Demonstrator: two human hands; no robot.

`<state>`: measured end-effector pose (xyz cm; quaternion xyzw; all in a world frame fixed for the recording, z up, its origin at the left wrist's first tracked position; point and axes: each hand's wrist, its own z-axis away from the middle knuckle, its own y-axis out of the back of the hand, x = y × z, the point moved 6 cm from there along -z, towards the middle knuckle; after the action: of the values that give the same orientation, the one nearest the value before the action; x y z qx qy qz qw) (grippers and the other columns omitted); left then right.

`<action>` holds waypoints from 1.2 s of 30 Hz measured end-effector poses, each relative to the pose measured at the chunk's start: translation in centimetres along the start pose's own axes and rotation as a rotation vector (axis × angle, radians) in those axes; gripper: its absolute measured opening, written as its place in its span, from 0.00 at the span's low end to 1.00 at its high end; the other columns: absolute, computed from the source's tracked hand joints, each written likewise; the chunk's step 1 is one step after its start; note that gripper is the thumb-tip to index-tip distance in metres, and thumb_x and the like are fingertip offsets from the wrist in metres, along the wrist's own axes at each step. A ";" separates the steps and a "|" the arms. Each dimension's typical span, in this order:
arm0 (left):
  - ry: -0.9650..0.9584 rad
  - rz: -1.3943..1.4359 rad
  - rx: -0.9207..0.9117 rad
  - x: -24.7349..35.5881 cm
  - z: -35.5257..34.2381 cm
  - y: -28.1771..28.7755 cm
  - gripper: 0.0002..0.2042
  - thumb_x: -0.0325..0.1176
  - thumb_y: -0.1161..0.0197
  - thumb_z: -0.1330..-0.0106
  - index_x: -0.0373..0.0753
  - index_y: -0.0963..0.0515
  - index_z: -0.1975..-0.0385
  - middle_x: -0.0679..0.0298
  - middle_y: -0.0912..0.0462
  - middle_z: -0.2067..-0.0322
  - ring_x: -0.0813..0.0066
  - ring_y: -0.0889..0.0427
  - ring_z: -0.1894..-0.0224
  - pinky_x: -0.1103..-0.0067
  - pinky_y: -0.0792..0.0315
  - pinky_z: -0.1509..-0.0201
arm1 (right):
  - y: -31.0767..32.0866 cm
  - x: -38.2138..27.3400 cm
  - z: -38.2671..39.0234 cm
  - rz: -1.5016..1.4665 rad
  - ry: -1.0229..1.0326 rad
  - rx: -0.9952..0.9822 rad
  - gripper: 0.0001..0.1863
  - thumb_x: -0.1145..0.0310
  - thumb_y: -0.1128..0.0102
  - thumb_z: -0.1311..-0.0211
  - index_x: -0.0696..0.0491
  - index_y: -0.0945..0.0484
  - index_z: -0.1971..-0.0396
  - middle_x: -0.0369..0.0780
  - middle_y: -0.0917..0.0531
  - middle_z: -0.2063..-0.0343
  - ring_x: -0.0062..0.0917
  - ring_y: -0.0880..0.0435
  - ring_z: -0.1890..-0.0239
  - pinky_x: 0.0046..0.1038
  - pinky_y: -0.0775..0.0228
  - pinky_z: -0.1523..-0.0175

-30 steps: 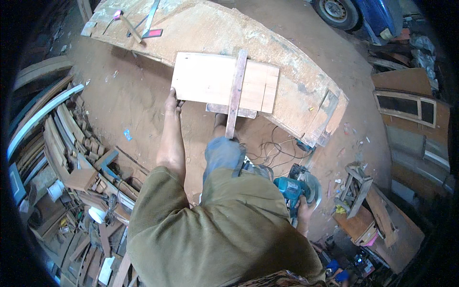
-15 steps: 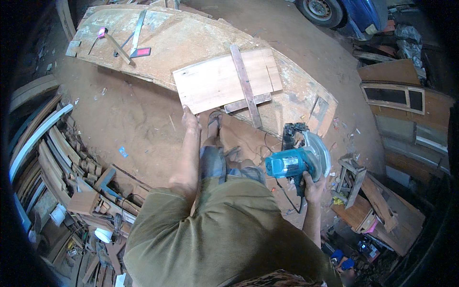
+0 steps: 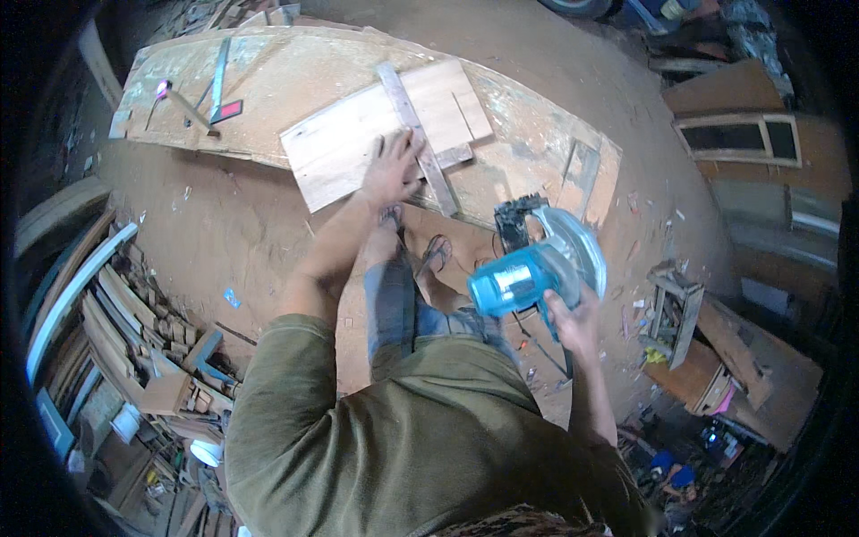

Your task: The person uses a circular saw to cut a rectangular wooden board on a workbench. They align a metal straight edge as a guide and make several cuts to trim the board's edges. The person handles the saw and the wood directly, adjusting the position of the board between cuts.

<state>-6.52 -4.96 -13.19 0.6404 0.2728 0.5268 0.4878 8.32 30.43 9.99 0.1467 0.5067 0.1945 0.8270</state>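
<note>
My left hand [image 3: 392, 168] lies on a pale wooden board [image 3: 331, 143] with its fingers spread, beside a wooden T-square [image 3: 403, 103] set across the board. The T-square's short crosspiece [image 3: 455, 155] sits along the board's near edge, partly hidden by my hand. A narrow cut line shows in the board to the right of the T-square. My right hand [image 3: 577, 318] grips the handle of a teal circular saw [image 3: 519, 282], held up off the table at my right side. The saw's blade guard faces right, and its cord hangs below.
The board rests on a long worn worktable [image 3: 268, 72]. On its left lie a square with a red stock [image 3: 227, 111] and a wooden stick [image 3: 192, 115]. Scrap wood [image 3: 116, 295] is heaped at left. A small wooden stool [image 3: 671, 313] stands at right, near leaning panels [image 3: 743, 139].
My left hand has moved from the board's near left corner to beside the T-square, fingers spreading. The view has shifted, and the saw, still in my right hand, appears a little higher and further left.
</note>
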 end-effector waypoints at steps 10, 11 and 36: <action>-0.017 -0.044 0.020 -3.5 -1.3 0.4 0.61 0.68 0.32 0.51 0.28 0.48 0.25 0.46 0.47 0.25 0.48 0.52 0.21 0.54 0.61 0.18 | -2.6 -1.7 -7.6 0.082 -0.076 -0.045 0.19 0.70 0.33 0.36 0.63 0.20 0.48 0.41 0.13 0.61 0.22 0.17 0.59 0.29 0.25 0.50; -0.022 -0.044 0.015 -3.4 -1.4 0.4 0.60 0.69 0.32 0.51 0.29 0.47 0.25 0.46 0.47 0.25 0.48 0.52 0.21 0.53 0.61 0.18 | -3.4 -2.1 -8.7 0.087 -0.034 -0.032 0.19 0.70 0.33 0.36 0.63 0.20 0.48 0.40 0.13 0.61 0.21 0.17 0.60 0.29 0.25 0.52; 0.017 0.071 -0.128 -5.5 -2.6 0.6 0.56 0.73 0.43 0.42 0.37 0.50 0.22 0.47 0.49 0.23 0.52 0.55 0.19 0.52 0.65 0.18 | -16.4 -8.0 -19.4 0.155 -0.106 -0.166 0.18 0.78 0.36 0.40 0.61 0.20 0.48 0.39 0.15 0.58 0.22 0.19 0.55 0.28 0.27 0.48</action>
<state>-10.68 -9.08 -15.01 0.6127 0.2198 0.5656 0.5063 -9.53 13.05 0.40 0.1267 0.4316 0.2911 0.8444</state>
